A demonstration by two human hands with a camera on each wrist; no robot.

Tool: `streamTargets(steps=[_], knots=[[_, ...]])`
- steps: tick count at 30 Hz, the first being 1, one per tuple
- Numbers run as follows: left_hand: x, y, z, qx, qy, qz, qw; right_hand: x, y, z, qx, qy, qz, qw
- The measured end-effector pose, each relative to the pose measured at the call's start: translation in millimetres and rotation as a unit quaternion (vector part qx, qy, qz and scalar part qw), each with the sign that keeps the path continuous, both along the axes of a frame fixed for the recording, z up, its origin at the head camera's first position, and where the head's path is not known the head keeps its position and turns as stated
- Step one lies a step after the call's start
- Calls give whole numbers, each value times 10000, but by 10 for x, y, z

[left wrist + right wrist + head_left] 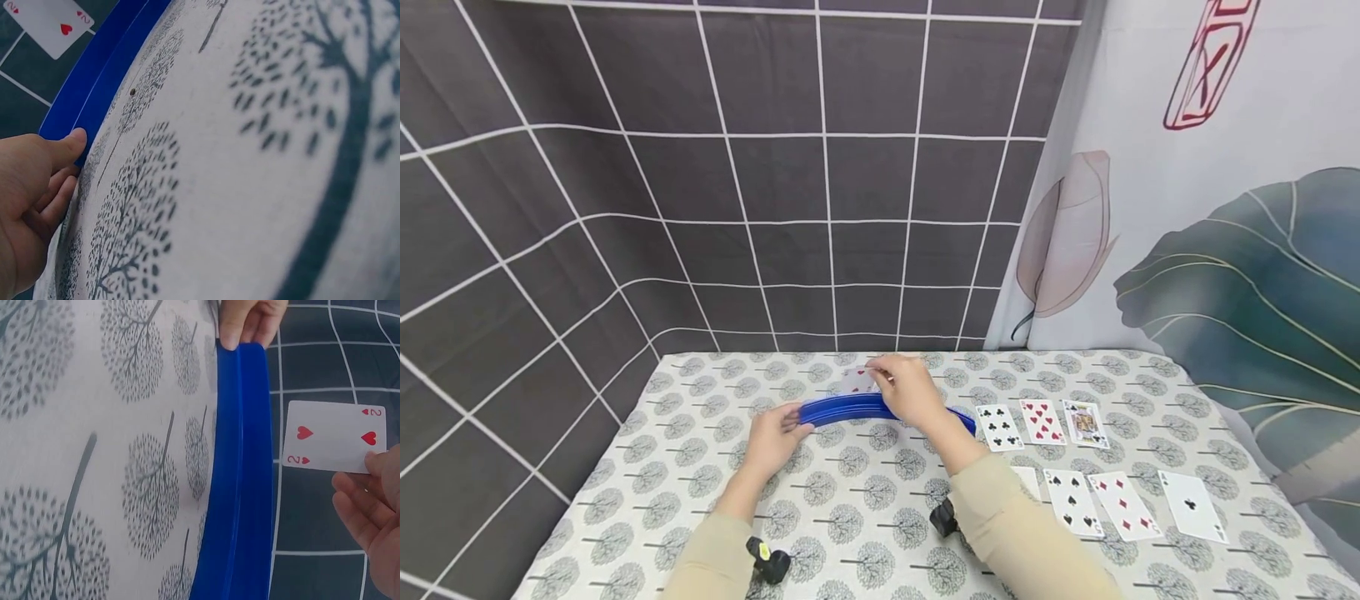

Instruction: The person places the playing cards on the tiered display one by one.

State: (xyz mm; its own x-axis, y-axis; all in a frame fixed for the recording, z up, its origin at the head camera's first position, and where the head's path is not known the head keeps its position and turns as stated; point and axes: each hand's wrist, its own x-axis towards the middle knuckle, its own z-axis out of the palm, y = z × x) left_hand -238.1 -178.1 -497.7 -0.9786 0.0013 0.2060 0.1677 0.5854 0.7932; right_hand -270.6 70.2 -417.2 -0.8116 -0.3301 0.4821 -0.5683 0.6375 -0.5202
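In the head view my left hand (775, 433) pinches the left end of a long, curved blue card holder (842, 407). Its thumb lies on the holder's near side in the left wrist view. My right hand (912, 392) is raised over the holder's middle and pinches a two of hearts (325, 434) by one edge, thumb on the face and fingers behind. That card is held up beyond the holder, apart from it. The holder's right end passes behind my right forearm. No cards show in the visible stretch of its groove.
Face-up playing cards lie in two rows at the right: a clubs card (999, 427), a hearts card (1042, 422) and a face card (1086, 424) behind, several more nearer, one partly under my right sleeve. A tree-print cloth (850, 533) covers the table; a dark gridded curtain (782, 183) hangs behind.
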Motion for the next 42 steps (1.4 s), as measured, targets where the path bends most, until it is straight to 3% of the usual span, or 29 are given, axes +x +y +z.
streamTargets(steps=[15, 34, 42], knots=[[-7, 6, 8, 6, 26, -17, 10000, 2, -269, -37, 505, 203, 87, 9985], [-44, 12, 10, 74, 123, -61, 9999, -1, -484, -53, 446, 673, 105, 9967], [-35, 0, 15, 172, 89, -61, 9998, -25, -528, -69, 577, 621, 176, 9962]])
